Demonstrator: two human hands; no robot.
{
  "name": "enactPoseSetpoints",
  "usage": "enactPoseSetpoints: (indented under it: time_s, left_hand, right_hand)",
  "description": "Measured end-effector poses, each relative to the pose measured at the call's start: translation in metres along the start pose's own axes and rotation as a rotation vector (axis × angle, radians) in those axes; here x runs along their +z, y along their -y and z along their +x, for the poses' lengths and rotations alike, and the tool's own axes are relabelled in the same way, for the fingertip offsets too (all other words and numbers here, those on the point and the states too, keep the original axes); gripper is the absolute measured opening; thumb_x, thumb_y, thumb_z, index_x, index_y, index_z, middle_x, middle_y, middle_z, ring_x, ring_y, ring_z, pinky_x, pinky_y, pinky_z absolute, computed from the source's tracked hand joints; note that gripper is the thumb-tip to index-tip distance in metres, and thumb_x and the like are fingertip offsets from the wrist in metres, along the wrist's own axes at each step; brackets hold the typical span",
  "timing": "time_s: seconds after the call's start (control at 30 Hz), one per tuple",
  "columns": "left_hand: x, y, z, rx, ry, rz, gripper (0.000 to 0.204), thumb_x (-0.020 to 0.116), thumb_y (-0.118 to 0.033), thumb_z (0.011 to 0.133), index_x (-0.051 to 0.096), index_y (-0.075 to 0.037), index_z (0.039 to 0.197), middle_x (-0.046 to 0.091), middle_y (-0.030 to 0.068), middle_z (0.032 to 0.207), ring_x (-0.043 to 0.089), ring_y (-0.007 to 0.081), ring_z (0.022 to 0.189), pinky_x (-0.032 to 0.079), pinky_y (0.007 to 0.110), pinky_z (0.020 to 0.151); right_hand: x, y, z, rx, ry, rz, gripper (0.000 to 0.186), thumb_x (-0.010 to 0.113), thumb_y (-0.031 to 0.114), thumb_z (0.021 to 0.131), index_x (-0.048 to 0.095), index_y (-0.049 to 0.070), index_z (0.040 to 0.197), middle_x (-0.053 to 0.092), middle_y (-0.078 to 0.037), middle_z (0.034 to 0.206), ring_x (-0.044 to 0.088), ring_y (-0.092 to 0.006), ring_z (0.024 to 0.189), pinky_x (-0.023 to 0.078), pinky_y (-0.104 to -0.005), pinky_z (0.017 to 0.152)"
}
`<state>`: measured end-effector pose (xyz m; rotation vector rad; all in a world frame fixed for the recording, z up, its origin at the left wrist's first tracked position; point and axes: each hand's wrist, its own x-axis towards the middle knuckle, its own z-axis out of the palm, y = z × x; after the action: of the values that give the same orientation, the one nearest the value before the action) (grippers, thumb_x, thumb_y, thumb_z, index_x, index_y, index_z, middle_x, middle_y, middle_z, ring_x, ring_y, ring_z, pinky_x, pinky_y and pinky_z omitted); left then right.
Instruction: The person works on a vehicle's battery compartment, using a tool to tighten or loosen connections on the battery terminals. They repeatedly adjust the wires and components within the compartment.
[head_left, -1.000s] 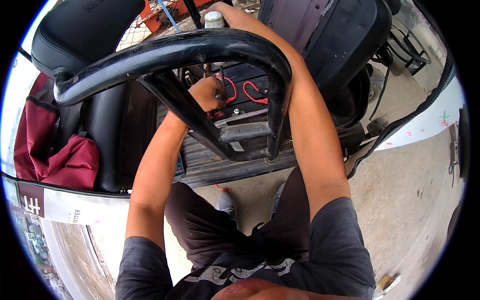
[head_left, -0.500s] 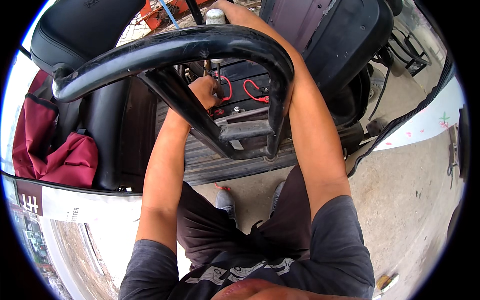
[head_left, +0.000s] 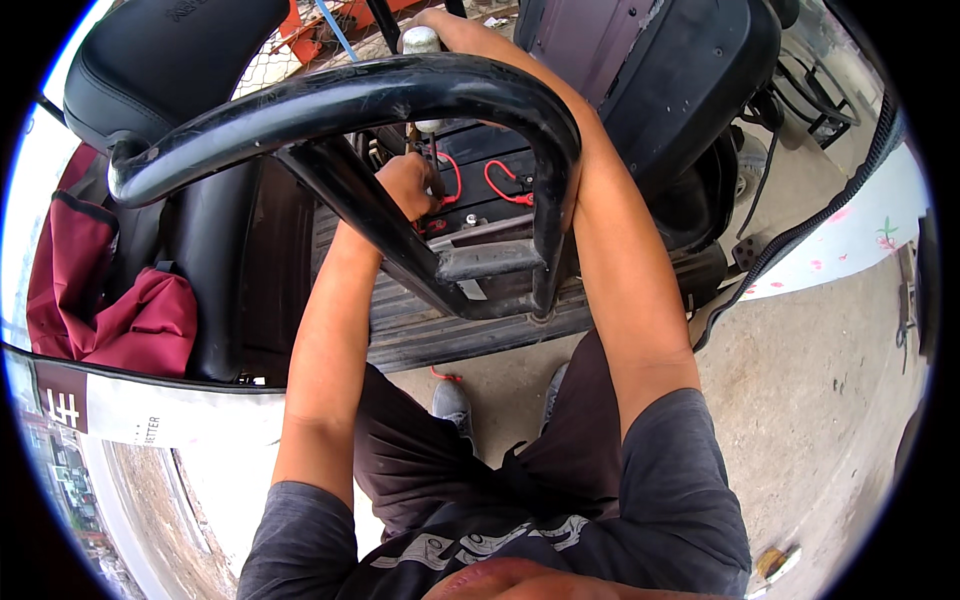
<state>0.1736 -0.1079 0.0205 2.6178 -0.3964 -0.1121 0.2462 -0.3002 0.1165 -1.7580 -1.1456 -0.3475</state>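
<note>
My left hand is curled under the black tubular bar, closed on a small dark item I cannot make out, beside red cables on the black ribbed batteries. A metal tool or rod stands just above that hand. My right arm runs along the outside of the bar's right side. At its end my right hand curls at the white-topped cylinder, fingers partly hidden behind it, so what they grip is unclear.
A black padded seat and crumpled maroon fabric lie left. A raised black panel is at upper right, a zippered cover below it. A ribbed step crosses above my feet, which stand on concrete.
My left forearm has shifted right since a second ago, while that hand stays by the red cables. My right hand has moved slightly about the white-topped cylinder.
</note>
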Motion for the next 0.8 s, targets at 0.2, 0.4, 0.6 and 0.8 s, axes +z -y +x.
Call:
enactPoseSetpoints:
  time_s: [0.2,0.4,0.6,0.8]
  left_hand:
    - [-0.012,-0.013,-0.007,0.055,-0.103,-0.525,0.012,0.076,-0.001,0.078,0.070,0.002,0.088,0.042,-0.0083,0.066,0.040,0.0039,0.064,0.032,0.025,0.060]
    - [-0.013,-0.024,-0.006,0.234,-0.339,-0.720,0.035,0.080,0.003,0.080,0.050,-0.004,0.063,0.039,-0.0057,0.062,0.038,0.0067,0.063,0.036,0.027,0.059]
    - [-0.009,-0.014,-0.003,0.311,-0.398,-0.664,0.029,0.081,0.005,0.077,0.056,-0.002,0.065,0.041,-0.0044,0.061,0.037,0.0069,0.062,0.036,0.027,0.058]
    - [-0.008,-0.016,-0.007,0.266,-0.411,-0.554,0.025,0.080,0.004,0.077,0.057,-0.001,0.069,0.039,-0.0055,0.061,0.034,0.0069,0.061,0.032,0.027,0.057]
  right_hand:
    - [-0.006,0.007,-0.005,-0.004,0.044,0.076,0.044,0.072,0.022,0.091,0.056,0.002,0.127,0.070,-0.025,0.100,0.071,-0.0320,0.094,0.053,-0.0381,0.081]
    - [-0.007,0.008,-0.008,0.046,0.040,0.098,0.044,0.070,0.023,0.092,0.056,0.002,0.128,0.069,-0.023,0.102,0.069,-0.0307,0.094,0.052,-0.0364,0.083]
    - [-0.009,0.019,-0.011,0.053,0.058,0.084,0.044,0.069,0.023,0.093,0.055,0.002,0.129,0.069,-0.023,0.106,0.068,-0.0304,0.095,0.051,-0.0365,0.084]
    - [-0.002,0.002,-0.007,-0.018,0.071,0.151,0.048,0.068,0.023,0.093,0.054,0.001,0.132,0.069,-0.023,0.108,0.068,-0.0289,0.097,0.051,-0.0360,0.085]
